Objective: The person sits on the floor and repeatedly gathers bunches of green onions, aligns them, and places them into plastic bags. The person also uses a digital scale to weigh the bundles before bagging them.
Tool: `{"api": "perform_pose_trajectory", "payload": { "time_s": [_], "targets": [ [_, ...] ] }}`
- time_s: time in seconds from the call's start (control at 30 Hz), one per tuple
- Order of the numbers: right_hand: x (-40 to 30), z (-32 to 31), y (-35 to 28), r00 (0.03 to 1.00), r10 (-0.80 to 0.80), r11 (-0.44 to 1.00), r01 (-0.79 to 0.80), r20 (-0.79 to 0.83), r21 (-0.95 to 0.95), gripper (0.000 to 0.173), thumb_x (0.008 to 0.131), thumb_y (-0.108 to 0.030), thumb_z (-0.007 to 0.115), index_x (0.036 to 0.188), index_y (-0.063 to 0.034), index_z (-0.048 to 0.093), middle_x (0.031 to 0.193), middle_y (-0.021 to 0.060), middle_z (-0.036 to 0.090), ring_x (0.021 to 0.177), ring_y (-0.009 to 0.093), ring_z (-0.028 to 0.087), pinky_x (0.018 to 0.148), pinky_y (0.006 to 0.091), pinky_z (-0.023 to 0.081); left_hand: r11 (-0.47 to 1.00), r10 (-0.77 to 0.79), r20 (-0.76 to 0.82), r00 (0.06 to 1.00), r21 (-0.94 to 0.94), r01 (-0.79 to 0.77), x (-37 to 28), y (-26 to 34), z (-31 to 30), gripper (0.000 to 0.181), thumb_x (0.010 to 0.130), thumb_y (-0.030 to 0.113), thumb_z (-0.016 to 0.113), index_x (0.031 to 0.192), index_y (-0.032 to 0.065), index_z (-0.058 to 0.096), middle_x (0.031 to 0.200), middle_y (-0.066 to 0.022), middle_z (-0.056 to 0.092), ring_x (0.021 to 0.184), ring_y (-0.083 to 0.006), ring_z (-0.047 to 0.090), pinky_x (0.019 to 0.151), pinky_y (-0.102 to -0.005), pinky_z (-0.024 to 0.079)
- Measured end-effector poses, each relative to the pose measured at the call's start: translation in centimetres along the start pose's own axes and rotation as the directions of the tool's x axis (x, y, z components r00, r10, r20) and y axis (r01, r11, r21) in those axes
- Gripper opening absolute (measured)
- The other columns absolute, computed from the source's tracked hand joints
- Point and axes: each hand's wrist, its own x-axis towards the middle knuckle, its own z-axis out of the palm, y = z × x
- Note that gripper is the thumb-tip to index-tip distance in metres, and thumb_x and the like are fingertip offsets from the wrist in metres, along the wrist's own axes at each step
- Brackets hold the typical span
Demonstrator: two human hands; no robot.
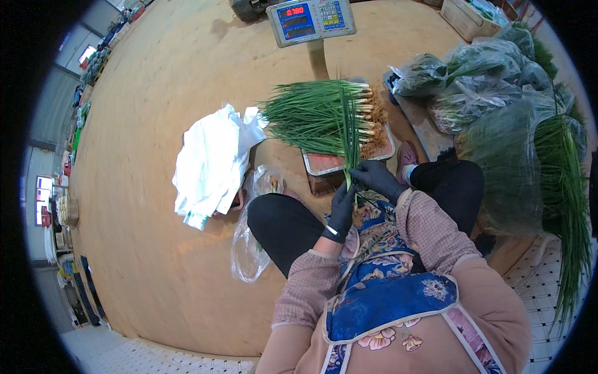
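Note:
A small bunch of green onions point(350, 135) stands upright between my black-gloved hands, its roots toward my lap. My left hand point(341, 210) is closed around its lower stems. My right hand point(375, 177) pinches the same bunch slightly higher, from the right. Just beyond them, a large pile of green onions point(308, 114) lies on the pan of a digital scale point(310, 23), leaves to the left and rooty white ends to the right. The scale's display is lit.
White plastic bags point(212, 161) lie in a stack left of the scale. A clear plastic bag point(247, 243) rests by my left knee. At right are bagged green onions point(486, 98) on a low platform, loose long greens point(560, 187) and a plastic crate point(467, 21).

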Motion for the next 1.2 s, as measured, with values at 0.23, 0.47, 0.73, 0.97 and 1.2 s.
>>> {"api": "perform_pose_trajectory", "payload": {
  "time_s": [0.23,0.47,0.73,0.97,1.2],
  "targets": [
    [0.5,0.0,0.6,0.999,0.006,0.986,-0.013,0.04,0.168,0.031,0.078,-0.027,0.055,0.078,0.0034,0.057,0.064,0.0103,0.058,0.054,0.016,0.054,0.053,0.0293,0.043,1.0,-0.023,0.019,1.0,0.014,0.023,-0.8,1.7,0.5,0.034,0.086,0.016,0.044,0.115,0.0004,0.044,0.103,-0.0047,0.051,0.091,-0.0096,0.046,0.077,-0.0219,0.037],
    [-1.5,1.1,-0.6,0.933,-0.359,0.923,0.359,-0.024,0.137,0.02,0.083,-0.019,0.05,0.081,0.0012,0.054,0.071,0.0068,0.056,0.064,0.011,0.053,0.059,0.0241,0.042,0.998,-0.005,0.034,0.999,-0.061,0.007,-0.3,2.2,-0.6,0.025,0.086,0.015,0.041,0.106,0.0019,0.048,0.071,0.001,0.05,0.057,-0.0063,0.042,0.054,-0.0189,0.034],
    [-3.8,-2.9,1.9,0.986,-0.085,0.48,-0.087,0.145,0.873,0.018,0.082,-0.018,0.052,0.086,-0.0009,0.053,0.077,0.0067,0.056,0.069,0.013,0.055,0.061,0.0269,0.046,0.973,0.088,-0.108,0.99,-0.203,-0.109,-0.2,5.8,-1.6,0.021,0.084,0.009,0.041,0.103,0.0034,0.046,0.07,-0.0006,0.049,0.052,-0.0075,0.043,0.048,-0.0192,0.035],
    [-0.7,-4.1,1.7,0.946,-0.118,0.797,0.272,0.302,-0.54,0.027,0.079,-0.028,0.055,0.084,-0.0011,0.053,0.071,0.0115,0.058,0.063,0.027,0.055,0.059,0.0369,0.044,0.964,-0.03,-0.086,0.996,-0.267,0.006,0.8,5.0,-1.9,0.03,0.083,0.012,0.048,0.111,0.0025,0.045,0.079,-0.0026,0.056,0.049,-0.0065,0.045,0.047,-0.0207,0.037],
    [8.5,1.0,3.5,0.935,-0.344,0.569,0.134,-0.087,-0.812,0.03,0.064,-0.018,0.057,0.091,-0.0048,0.054,0.075,0.0131,0.056,0.071,0.029,0.056,0.061,0.0409,0.044,0.989,0.076,-0.156,0.985,-0.112,-0.094,1.5,4.7,-1.3,0.027,0.08,0.005,0.049,0.107,0.0005,0.046,0.1,-0.0104,0.054,0.09,-0.0212,0.052,0.076,-0.0318,0.044]
  ]
}}
